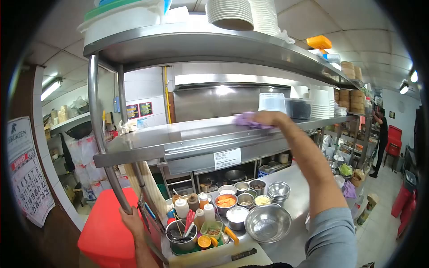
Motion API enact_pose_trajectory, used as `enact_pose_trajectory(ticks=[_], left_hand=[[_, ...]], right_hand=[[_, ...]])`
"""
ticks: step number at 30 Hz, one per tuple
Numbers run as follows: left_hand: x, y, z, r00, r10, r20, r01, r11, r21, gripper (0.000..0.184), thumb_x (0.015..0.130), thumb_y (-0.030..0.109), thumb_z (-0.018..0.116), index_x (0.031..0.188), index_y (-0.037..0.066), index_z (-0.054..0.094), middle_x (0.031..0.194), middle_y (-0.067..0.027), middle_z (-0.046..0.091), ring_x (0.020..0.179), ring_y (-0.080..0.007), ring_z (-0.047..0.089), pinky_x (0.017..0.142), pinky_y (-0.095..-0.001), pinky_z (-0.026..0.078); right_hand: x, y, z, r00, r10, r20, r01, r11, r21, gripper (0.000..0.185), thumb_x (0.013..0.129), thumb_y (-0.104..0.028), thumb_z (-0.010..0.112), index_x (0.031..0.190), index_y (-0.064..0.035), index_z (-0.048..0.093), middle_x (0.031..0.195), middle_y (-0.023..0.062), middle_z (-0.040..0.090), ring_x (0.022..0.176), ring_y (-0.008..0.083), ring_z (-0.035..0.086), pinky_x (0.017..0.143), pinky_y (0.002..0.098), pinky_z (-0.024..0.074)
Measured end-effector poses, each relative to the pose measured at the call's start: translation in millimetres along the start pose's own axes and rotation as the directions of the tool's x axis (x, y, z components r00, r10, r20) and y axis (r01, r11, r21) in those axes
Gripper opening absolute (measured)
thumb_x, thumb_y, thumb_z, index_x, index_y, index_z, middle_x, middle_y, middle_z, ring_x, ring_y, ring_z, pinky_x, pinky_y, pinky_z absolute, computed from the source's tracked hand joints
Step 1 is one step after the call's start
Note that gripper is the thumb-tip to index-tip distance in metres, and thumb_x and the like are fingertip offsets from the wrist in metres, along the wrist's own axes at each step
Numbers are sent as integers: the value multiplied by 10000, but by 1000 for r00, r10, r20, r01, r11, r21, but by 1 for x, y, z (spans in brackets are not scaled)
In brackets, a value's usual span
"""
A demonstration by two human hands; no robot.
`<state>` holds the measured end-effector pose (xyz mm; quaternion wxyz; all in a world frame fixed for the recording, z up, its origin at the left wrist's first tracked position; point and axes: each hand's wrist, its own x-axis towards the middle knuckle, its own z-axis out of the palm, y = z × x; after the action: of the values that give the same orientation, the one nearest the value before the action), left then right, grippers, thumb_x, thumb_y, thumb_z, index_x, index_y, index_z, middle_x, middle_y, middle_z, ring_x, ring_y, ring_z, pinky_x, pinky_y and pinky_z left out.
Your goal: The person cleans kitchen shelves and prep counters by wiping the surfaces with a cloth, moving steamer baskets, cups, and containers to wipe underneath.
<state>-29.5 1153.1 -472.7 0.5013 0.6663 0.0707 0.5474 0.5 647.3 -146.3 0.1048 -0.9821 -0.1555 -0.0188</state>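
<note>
My right hand (269,118) is stretched out over the steel middle shelf (196,128), closed on a purple cloth (248,120) that lies against the shelf top. A clear plastic container (272,102) and a dark-filled tub (298,108) stand just beyond that hand. Low on the left, my left hand (132,221) is wrapped round the slanting metal post (99,111) of the shelf unit. A red box-like bin (109,228) stands beside my left hand.
Below the shelf, the counter holds a steel mixing bowl (268,223), squeeze bottles (182,207), a pot of utensils (181,234), several ingredient bowls and a knife (244,254) on a cutting board. Stacked bowls (229,13) sit on the top shelf. Another person (381,138) stands far right.
</note>
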Motion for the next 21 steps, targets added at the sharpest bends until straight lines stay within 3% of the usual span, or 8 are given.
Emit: enact_pose_trajectory(ticks=[2, 4, 7, 10, 14, 17, 19, 21], left_hand=[[-2, 11, 3, 1000, -20, -18, 20, 1000, 4, 213, 790, 88, 580, 948, -13, 480, 736, -97, 536, 664, -203, 520, 629, -359, 430], [-4, 19, 4, 998, -42, -41, 43, 999, 15, 206, 792, 90, 572, 945, -11, 478, 729, -90, 523, 656, -199, 513, 621, -356, 429], [-5, 18, 7, 999, -25, -40, 26, 1000, 18, 199, 796, 90, 557, 948, -9, 474, 715, -79, 505, 639, -191, 502, 608, -351, 428], [-3, 6, 6, 999, 35, -37, -34, 999, 15, 205, 795, 78, 545, 964, -11, 471, 708, -70, 497, 626, -182, 493, 597, -346, 428], [-3, 8, 2, 996, 89, -9, -88, 995, 37, 220, 785, 50, 548, 977, -18, 465, 711, -63, 487, 627, -170, 485, 592, -340, 427], [-4, 11, 6, 995, 79, -59, -80, 997, -7, 200, 778, 40, 555, 943, -15, 456, 704, -61, 478, 625, -166, 480, 590, -339, 427], [-4, 20, 10, 994, 83, -67, -85, 996, -26, 202, 778, 42, 557, 943, -15, 456, 702, -62, 477, 625, -167, 479, 590, -339, 426], [-6, 16, 7, 994, 76, -81, -80, 996, -44, 204, 777, 43, 558, 944, -14, 456, 700, -63, 476, 625, -168, 477, 591, -340, 425]], right_hand=[[36, 74, 1, 929, 243, -279, -307, 927, -215, 440, 932, -420, 349, 1298, -221, 490, 1301, 88, 510, 1197, 266, 466, 1017, 426, 320], [77, 45, 6, 980, -197, 43, 201, 953, -226, 456, 923, -465, 354, 1259, -210, 529, 1289, 106, 514, 1178, 270, 480, 1013, 419, 322], [108, -133, 50, 729, -684, 37, 684, 725, -81, 618, 860, -545, 468, 1320, -133, 444, 1271, 126, 520, 1068, 262, 542, 922, 397, 413], [57, -251, 67, 823, -560, -97, 551, 828, -101, 493, 860, -421, 498, 1218, -84, 535, 1207, 171, 552, 1044, 335, 556, 893, 418, 433], [38, -162, 65, 480, -824, -301, 840, 531, -114, 427, 830, -386, 567, 1155, -110, 585, 1179, 153, 576, 1100, 326, 532, 946, 415, 403], [-15, -14, 46, 672, -586, -452, 554, 804, -217, 320, 807, -252, 628, 1107, -143, 607, 1065, 99, 596, 1022, 314, 519, 924, 406, 399], [-52, 71, 26, 608, -643, -465, 619, 751, -230, 327, 748, -132, 642, 1074, -146, 625, 1106, 91, 610, 992, 291, 553, 909, 405, 408], [-84, 113, 18, 638, -541, -549, 406, 841, -358, 234, 765, -79, 587, 983, -125, 658, 1019, 79, 649, 956, 273, 581, 865, 401, 441]])
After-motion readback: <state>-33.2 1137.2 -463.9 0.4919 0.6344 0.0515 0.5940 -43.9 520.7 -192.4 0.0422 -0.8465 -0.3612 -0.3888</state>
